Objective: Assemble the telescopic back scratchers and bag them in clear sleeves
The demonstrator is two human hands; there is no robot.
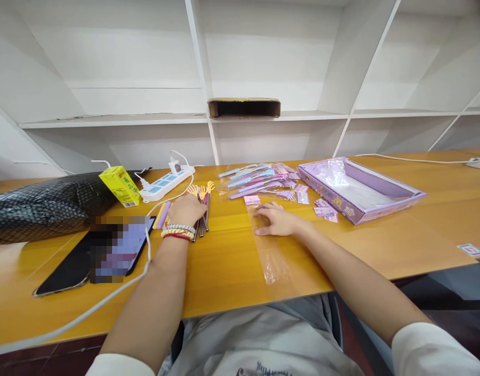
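One purple box [329,197] is standing open on the right part of the table [232,282], and some crumpled clear plastic [333,172] is lying in it. One cardboard box [243,100] is sitting on the shelf [126,123], its opening facing forward; its inside is looking dark, so I cannot tell what it is containing. Beside the purple box, a pile of clear packets [259,180] is lying, and blue and purple sticks are showing inside them. A yellow drink carton [120,186] with a white straw is standing near the power strip [167,183].

A clear bag [274,261] is lying in front of the person, looking long, flat and shiny, and a pink card [251,200] is showing at its far end. The right hand [277,219] is resting over this bag; its fingers are bending a little, and the thumb is pointing apart from them. The left hand [187,210] is covering part of a bunch of sticks [207,211], which is lying to the left of the bag. These are showing shiny metal rods and yellow ends [203,191], shaped like small hands. The left fingers are mostly hiding, so I cannot tell if they are pinching anything.
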